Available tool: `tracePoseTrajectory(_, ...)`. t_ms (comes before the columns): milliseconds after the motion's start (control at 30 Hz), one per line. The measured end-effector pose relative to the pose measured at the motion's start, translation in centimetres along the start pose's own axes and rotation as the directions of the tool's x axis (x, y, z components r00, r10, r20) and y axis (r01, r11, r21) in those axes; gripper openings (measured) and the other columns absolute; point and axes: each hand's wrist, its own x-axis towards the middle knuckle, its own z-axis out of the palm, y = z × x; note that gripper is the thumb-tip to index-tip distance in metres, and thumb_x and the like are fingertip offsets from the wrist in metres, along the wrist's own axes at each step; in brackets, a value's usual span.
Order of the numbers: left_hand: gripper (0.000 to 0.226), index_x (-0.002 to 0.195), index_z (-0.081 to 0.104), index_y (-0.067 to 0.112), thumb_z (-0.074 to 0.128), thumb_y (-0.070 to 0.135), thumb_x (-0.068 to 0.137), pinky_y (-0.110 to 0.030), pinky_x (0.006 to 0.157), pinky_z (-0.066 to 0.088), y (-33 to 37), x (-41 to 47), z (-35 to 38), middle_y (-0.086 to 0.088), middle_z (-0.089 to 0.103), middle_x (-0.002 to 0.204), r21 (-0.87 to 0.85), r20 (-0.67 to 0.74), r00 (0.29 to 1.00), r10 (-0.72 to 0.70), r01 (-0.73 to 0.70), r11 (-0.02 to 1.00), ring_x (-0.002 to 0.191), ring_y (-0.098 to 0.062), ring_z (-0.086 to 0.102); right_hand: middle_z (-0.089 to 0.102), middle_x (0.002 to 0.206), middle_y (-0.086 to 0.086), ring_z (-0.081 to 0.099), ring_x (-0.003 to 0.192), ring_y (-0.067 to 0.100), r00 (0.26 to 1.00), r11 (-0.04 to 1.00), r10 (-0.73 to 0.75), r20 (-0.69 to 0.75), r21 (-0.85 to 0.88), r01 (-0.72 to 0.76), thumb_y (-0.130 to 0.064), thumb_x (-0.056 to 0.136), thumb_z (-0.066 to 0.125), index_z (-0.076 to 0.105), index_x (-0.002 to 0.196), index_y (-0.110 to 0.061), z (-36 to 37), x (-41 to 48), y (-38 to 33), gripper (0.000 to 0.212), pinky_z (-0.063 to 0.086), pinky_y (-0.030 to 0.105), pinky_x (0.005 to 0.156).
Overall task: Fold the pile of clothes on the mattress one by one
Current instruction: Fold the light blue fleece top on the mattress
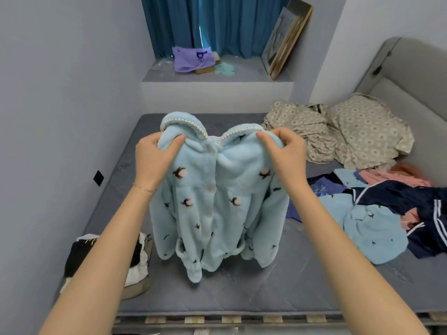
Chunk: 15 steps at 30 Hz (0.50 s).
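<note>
Your left hand (154, 158) grips blue fleece jacket (217, 209) at one shoulder, fingers curled into fabric. Your right hand (283, 153) pinches other shoulder. Jacket hangs upright above grey mattress (266, 293), buttoned front facing you, hem touching mattress. Unfolded clothes pile (387, 209) right; folded stack (135, 257) left.

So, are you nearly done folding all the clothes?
Not yet. A small stack at the left edge of the mattress looks folded already. Right now the left hand and right hand hold a fleece top up by its shoulders, not folded yet. The jumbled pile on the right, with navy, pink and blue pieces, is left to do.
</note>
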Motion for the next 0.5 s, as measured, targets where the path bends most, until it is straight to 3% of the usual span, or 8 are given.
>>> tracePoseTrajectory(100, 0.051, 0.056, 0.039, 0.003, 0.071, 0.03, 0.085, -0.028, 0.054, 0.028, 0.8, -0.8, -0.8, 0.001, 0.034, 0.053, 0.005, -0.017, 1.0, 0.007, -0.007, 1.0, 0.053, -0.009, 0.031, 0.05, 0.054, -0.019, 0.044, 0.056, -0.003, 1.0, 1.0, -0.011, -0.028, 0.012, 0.012, -0.025, 0.086, 0.072, 0.054, 0.06, -0.018, -1.4, -0.3, -0.8, 0.031, 0.034, 0.011, 0.059)
tracePoseTrajectory(233, 0.056, 0.06, 0.043, -0.002, 0.068, 0.043, 0.081, -0.032, 0.056, 0.031, -0.2, 0.5, -1.2, -0.007, 0.04, 0.057, 0.035, 0.008, 1.0, -0.006, 0.006, 0.999, 0.057, -0.013, 0.036, 0.05, 0.052, -0.022, 0.045, 0.055, -0.003, 0.998, 0.999, -0.027, -0.061, -0.031, 0.025, -0.029, 0.085, 0.072, 0.052, 0.06, -0.025, -1.5, 0.9, -0.3, 0.033, 0.033, 0.012, 0.057)
tracePoseTrajectory(367, 0.051, 0.057, 0.043, 0.006, 0.068, 0.042, 0.084, -0.031, 0.055, 0.032, -3.8, 1.7, 1.0, -0.002, 0.042, 0.055, 0.154, 0.085, 0.993, -0.082, 0.068, 0.986, 0.054, -0.012, 0.037, 0.054, 0.062, -0.015, 0.049, 0.062, 0.004, 0.999, 0.965, 0.007, -0.052, -0.262, -0.021, -0.04, 0.086, 0.067, 0.058, 0.071, -0.019, 0.4, 2.0, 4.1, 0.027, 0.035, 0.022, 0.061)
tracePoseTrajectory(500, 0.047, 0.058, 0.042, 0.013, 0.066, 0.041, 0.087, -0.029, 0.052, 0.028, -10.5, 1.8, 4.6, 0.005, 0.038, 0.053, 0.265, 0.204, 0.95, -0.238, 0.18, 0.947, 0.05, -0.009, 0.034, 0.06, 0.071, -0.008, 0.055, 0.071, 0.012, 0.99, 0.898, 0.137, -0.012, -0.42, -0.13, -0.046, 0.089, 0.061, 0.06, 0.078, -0.021, 2.6, 1.4, 11.0, 0.028, 0.039, 0.032, 0.063)
